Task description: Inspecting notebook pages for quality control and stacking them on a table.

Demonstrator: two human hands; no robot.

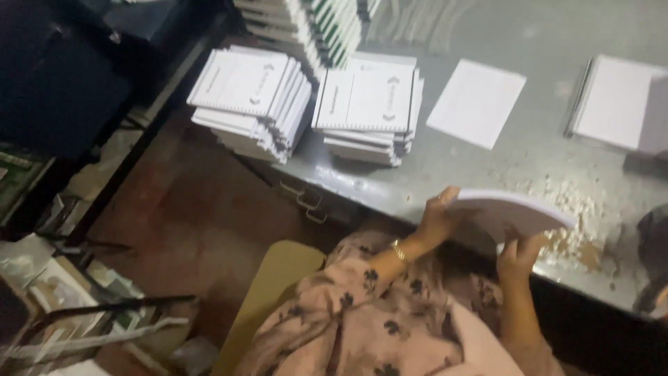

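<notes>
A seated person in a pink floral garment holds a thick white pad of loose paper sheets (511, 212) over the near edge of the grey metal tabletop (487, 174). The left hand (435, 223), w/ a gold bangle at the wrist, has its fingers closed on the pad's left end; the right hand (518, 257) grips from below, fingers wrapped under the near edge.

To handle the pad well: keep both ends pinched evenly so sheets don't fan out, and keep it level over the tabletop, clear of the pale paper crumbs (570, 209) scattered just beside it.

Toward the far-left corner sit two stacks of white spiral-bound notebooks (243, 97) (369, 104), w/ a taller green-edged stack (313, 28) behind. A single white sheet (476, 101) lies mid-tabletop; another white pad (612, 101) rests near the right edge.

Frame is soft and motion-blurred. The pad's underside and the right thumb are hidden; the tabletop's right side is cut off, and a dark shape (654, 244) at the right edge can't be identified. Floor clutter, lower left, is indistinct.
</notes>
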